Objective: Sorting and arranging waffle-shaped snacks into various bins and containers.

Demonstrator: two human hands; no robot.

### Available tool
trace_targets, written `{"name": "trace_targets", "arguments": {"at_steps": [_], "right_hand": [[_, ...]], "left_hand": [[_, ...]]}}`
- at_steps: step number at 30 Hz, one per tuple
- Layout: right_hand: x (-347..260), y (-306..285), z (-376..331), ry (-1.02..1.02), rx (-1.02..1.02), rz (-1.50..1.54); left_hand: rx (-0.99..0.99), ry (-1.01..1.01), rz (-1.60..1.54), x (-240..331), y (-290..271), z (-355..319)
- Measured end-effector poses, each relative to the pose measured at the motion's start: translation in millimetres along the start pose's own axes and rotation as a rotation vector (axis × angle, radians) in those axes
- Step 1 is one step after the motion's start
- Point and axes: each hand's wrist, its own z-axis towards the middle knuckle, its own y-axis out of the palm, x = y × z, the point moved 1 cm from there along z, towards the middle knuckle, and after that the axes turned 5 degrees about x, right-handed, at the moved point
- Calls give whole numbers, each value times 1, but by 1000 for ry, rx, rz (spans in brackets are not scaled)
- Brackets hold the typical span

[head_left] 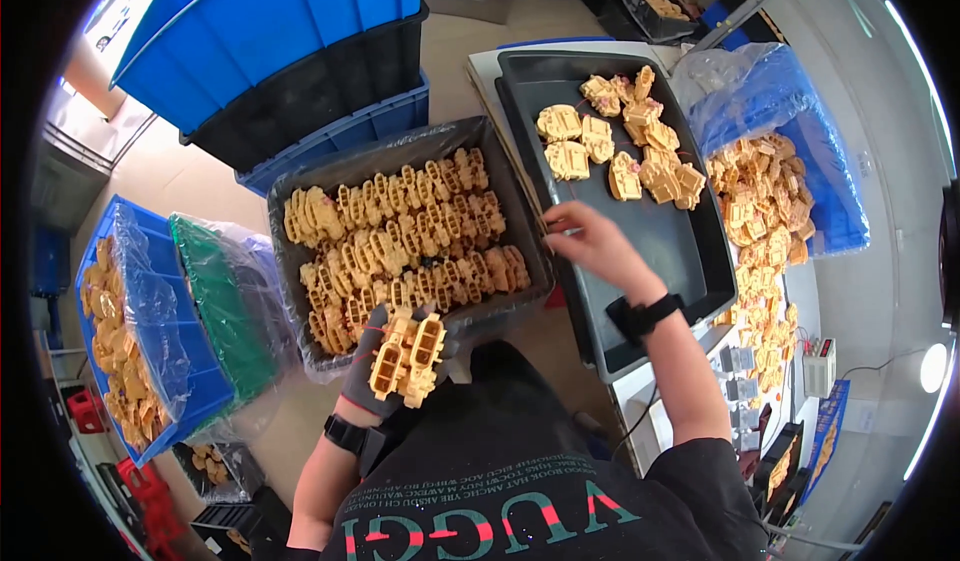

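My left hand [375, 376], in a dark glove, grips a yellow plastic ribbed part [408, 347] just in front of a black bin [290, 221] lined with plastic and packed with rows of the same yellow parts [400, 236]. My right hand [592, 243], bare with a black wrist strap, reaches over the left edge of a black tray [690, 251]; its fingers are pinched, and I cannot tell whether anything is between them. Loose yellow parts [625, 141] lie at the tray's far end.
A blue bag [790, 111] right of the tray spills more yellow parts [765, 221]. Stacked blue and black crates [300, 51] stand beyond the bin. At left are a blue crate [130, 331] of parts and a green-lined bin [225, 306].
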Motion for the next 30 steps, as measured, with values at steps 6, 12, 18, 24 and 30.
{"name": "trace_targets", "arguments": {"at_steps": [6, 12, 18, 24, 30], "right_hand": [[106, -68, 77, -153, 153, -750], [111, -49, 136, -139, 31, -678], [116, -45, 120, -164, 30, -833], [70, -76, 67, -135, 332, -318], [-86, -1, 7, -712, 173, -408]], "left_hand": [[99, 184, -54, 2, -5, 1], [214, 368, 47, -2, -9, 0], [75, 392, 207, -3, -23, 3], [-66, 245, -58, 6, 24, 15], [-192, 131, -165, 23, 20, 8]]}}
